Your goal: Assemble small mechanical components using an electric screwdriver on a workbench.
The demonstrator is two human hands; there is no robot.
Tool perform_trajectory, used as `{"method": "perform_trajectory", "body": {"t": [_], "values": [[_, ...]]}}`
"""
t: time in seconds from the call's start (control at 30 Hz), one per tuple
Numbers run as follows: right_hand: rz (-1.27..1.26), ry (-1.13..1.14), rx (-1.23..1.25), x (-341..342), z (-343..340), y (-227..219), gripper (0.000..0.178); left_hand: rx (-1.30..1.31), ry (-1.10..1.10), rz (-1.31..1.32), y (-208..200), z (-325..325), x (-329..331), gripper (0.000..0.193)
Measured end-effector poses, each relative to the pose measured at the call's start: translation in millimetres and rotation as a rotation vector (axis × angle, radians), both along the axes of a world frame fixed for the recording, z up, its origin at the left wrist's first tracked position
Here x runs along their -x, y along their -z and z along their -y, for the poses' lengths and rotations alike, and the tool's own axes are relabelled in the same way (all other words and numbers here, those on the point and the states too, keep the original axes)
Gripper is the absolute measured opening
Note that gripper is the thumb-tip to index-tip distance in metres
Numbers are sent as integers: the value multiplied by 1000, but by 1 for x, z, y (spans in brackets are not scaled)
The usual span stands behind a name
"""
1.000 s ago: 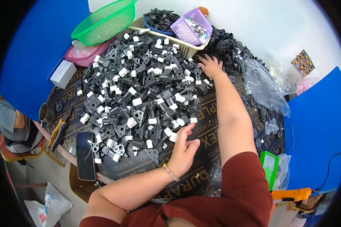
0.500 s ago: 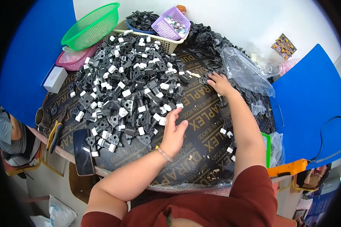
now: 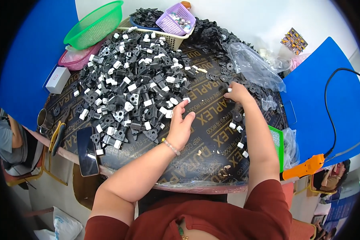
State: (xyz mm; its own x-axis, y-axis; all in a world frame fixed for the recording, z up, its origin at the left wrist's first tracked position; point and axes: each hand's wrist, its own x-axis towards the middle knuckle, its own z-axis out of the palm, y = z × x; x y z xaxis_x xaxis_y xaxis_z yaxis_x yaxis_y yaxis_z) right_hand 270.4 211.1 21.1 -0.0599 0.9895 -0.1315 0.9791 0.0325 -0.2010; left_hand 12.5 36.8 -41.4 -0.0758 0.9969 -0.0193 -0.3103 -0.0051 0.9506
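From the head view, taking the middle of the tabletop (image 3: 192, 164) as the clock's centre: at ten o'clock, a broad heap of black-and-white parts (image 3: 128, 92), jumbled at every angle, probably massed there to stay separate from the small group of white-tipped parts (image 3: 239, 128) at four o'clock. Along the heap's four o'clock edge, left hand (image 3: 179, 130), open, fingers extended and thumb spread away, with nothing visible in the palm; fingertips right by a white end, perhaps touching. Seems set there as a light guard against the heap's loose border. Between two and three o'clock, right hand (image 3: 239, 93), well apart from the left, fingers drawn in and turned down, with a white-tipped piece (image 3: 229, 90) showing at thumb and forefinger; cannot tell whether pinched or merely touched. Beyond, toward one o'clock, spread black discs (image 3: 228, 68), and at two o'clock a clear plastic bag (image 3: 254, 66). At twelve, a purple basket (image 3: 170, 24) tilted over a cream basket (image 3: 176, 40); toward eleven, a green basket (image 3: 94, 26) slanting above a pink basket (image 3: 84, 59), both pairs presumably stacked to save room. At eight, near the rim, a dark phone (image 3: 87, 154), apparently laid outside the heap for easy reach.
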Motion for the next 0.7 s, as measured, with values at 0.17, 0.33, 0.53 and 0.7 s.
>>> {"method": "perform_trajectory", "body": {"t": [0.17, 0.33, 0.53, 0.7], "values": [[-374, -44, 87, 64, 7, -25, 58, -34, -32, -46, 3, 2, 1, 51], [-792, -209, -332, 119, -37, -3, 62, 29, -10, 20, -17, 7, 3, 52], [-720, -164, -349, 191, -76, 66, 80, -27, -61, 21, -6, -5, 3, 53], [-707, -131, -307, 214, -72, 49, 72, 48, -88, 107, -20, -11, 10, 52]]}}
